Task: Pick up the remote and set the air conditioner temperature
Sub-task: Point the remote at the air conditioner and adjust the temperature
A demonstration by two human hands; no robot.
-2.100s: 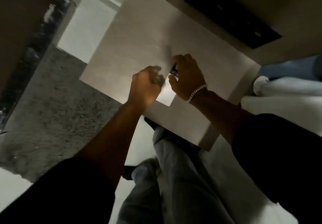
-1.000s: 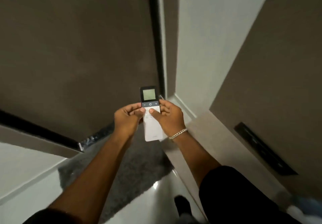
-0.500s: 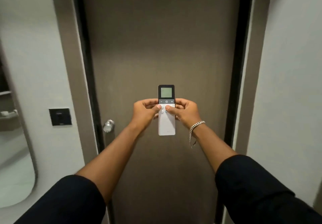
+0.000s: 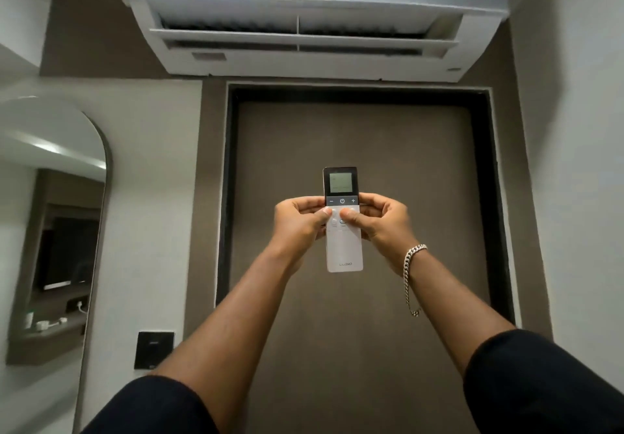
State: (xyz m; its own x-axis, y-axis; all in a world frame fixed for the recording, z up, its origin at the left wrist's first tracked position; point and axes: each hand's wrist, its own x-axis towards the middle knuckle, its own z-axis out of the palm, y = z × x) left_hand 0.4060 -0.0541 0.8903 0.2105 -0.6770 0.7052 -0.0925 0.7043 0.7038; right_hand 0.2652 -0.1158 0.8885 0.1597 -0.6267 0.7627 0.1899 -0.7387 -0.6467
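White and slim, the remote (image 4: 342,227) stands upright between your two hands in the head view, raised in front of the brown door (image 4: 354,298) and directly below the air conditioner (image 4: 314,21) mounted above it. Your left hand (image 4: 299,227) wraps its left edge and your right hand (image 4: 380,224) its right edge, fingers curled closed around the body, both thumbs lying on the pale buttons just under the dark strip.

Pick-up looks finished; you seem to be at the setting step. That dark strip carries a minus, a power symbol and a plus, and neither thumb sits on them yet. Your next move probably calls for sliding one thumb up onto plus or minus while the other hand steadies the body, keeping the top end aimed at the unit overhead.

Its upper part is black with a small greyish screen (image 4: 340,182) that is lit, though the figures are too faint to read. Lower down, the casing is plain white with a small logo near the bottom edge.
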